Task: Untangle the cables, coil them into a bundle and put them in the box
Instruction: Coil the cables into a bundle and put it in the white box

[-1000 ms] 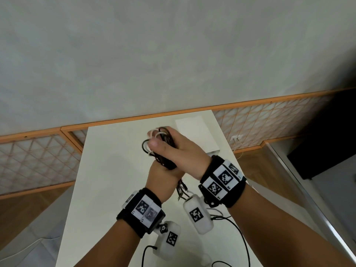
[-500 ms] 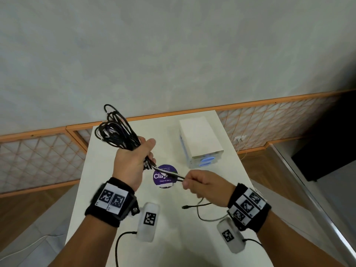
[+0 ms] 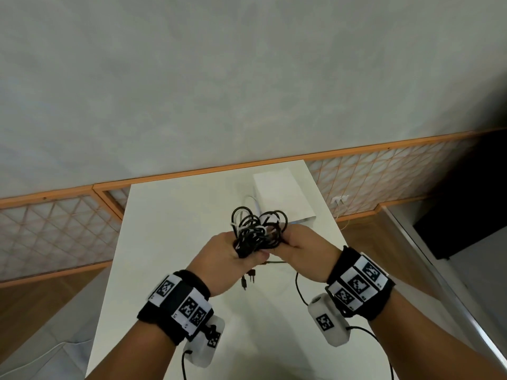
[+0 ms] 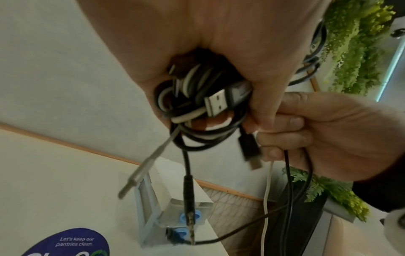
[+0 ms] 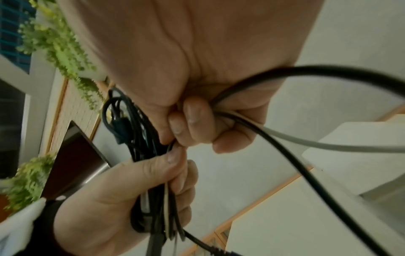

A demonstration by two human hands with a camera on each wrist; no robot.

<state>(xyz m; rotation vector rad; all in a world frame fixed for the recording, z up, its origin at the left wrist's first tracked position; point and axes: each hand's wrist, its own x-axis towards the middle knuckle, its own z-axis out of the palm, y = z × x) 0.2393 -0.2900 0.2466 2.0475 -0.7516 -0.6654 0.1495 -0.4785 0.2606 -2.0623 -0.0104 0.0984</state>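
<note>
A bundle of black and white cables point(image 3: 258, 231) is held up over the white table point(image 3: 170, 242). My left hand point(image 3: 227, 259) grips the bundle's lower part in its fist. My right hand point(image 3: 299, 245) pinches cable strands at the bundle's right side, touching the left hand. In the left wrist view a USB plug point(image 4: 221, 102) sticks out of the bundle point(image 4: 197, 107), and an audio jack point(image 4: 188, 199) and other ends dangle. In the right wrist view a black cable point(image 5: 285, 155) and a grey cable point(image 5: 328, 143) run out of my right fist. The white box point(image 3: 282, 196) stands behind the hands.
A round purple sticker point(image 4: 72, 242) lies on the table near the box point(image 4: 166, 190). The table's right edge drops to a wooden floor point(image 3: 378, 242). A latticed panel with an orange rail point(image 3: 55, 226) runs behind the table. Green plants point(image 4: 355, 43) hang to the right.
My left hand brought the bundle back from the upper left to the middle. My right hand moved up from the stretched cable end and now meets the left at the bundle, hiding the sticker.
</note>
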